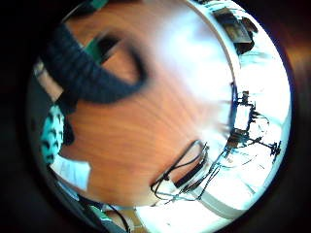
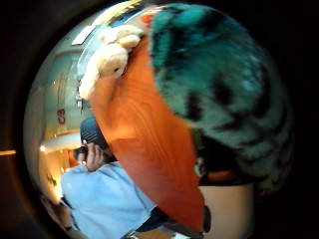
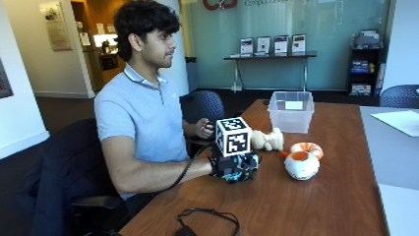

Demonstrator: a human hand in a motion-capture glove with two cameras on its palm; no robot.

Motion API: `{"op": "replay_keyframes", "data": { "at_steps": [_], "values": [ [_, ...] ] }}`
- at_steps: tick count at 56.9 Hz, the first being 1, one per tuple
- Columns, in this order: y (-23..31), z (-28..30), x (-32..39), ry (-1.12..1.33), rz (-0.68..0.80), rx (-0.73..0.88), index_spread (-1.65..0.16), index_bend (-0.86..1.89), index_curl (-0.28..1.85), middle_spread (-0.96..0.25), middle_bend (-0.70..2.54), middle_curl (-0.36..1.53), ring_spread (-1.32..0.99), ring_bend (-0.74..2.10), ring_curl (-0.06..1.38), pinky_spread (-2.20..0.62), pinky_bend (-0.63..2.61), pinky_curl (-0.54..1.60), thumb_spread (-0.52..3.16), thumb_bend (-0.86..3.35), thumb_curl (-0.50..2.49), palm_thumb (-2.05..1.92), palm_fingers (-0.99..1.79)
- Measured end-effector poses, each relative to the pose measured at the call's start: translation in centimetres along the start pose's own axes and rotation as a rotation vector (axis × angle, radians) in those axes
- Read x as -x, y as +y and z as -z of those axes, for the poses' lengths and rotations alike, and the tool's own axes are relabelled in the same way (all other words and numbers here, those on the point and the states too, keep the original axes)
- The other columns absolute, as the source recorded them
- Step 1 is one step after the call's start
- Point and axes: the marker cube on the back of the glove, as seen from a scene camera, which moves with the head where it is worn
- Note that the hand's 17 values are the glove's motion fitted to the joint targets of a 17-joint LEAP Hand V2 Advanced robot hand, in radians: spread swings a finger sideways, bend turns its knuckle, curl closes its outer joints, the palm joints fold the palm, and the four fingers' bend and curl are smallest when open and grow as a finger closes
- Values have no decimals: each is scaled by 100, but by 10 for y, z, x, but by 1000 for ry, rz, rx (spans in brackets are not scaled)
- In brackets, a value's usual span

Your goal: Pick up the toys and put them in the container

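Observation:
In the outside view my gloved right hand (image 3: 225,169) rests low over the wooden table (image 3: 314,206) near its left edge. It grips a teal plush toy with black stripes (image 3: 247,168), which fills much of the thumb side view (image 2: 219,84). A black gloved finger (image 1: 82,73) curls across the little finger side view, with the teal toy (image 1: 51,133) beside it. A cream plush toy (image 3: 267,140) lies just beyond the hand, and it shows again on the table (image 2: 112,55). An orange and white round toy (image 3: 301,163) sits to the right. The clear plastic container (image 3: 291,112) stands farther back.
A black cable (image 3: 206,219) lies on the table near the front edge and also shows in the palm view (image 1: 182,172). A sheet of paper (image 3: 398,120) lies at the far right. The person's bare left hand (image 3: 204,129) is held behind the table edge.

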Motion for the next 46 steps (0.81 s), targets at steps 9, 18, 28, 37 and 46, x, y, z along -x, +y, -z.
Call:
{"op": "replay_keyframes", "data": {
  "at_steps": [9, 18, 28, 37, 46],
  "values": [
    [-10, 31, 3, -111, -5, -199, -32, 1, -2, -8, 66, 33, -22, 119, 40, -29, 120, 40, 160, 32, 33, 54, 91],
    [-55, 99, -2, -298, -69, -319, -29, 11, 0, -7, 74, 39, -24, 132, 49, -35, 121, 45, 157, 43, 41, 75, 98],
    [-146, 178, 36, -349, -35, -336, -25, 13, 1, -5, 76, 42, -24, 133, 49, -37, 117, 45, 155, 46, 44, 83, 103],
    [-229, 228, 118, -349, 62, -325, -23, 13, 1, -3, 78, 45, -24, 132, 49, -38, 114, 45, 152, 46, 45, 85, 105],
    [-287, 246, 204, -357, 162, -262, -22, 9, -1, -2, 78, 47, -24, 133, 48, -38, 113, 45, 149, 45, 46, 85, 105]
  ]
}}
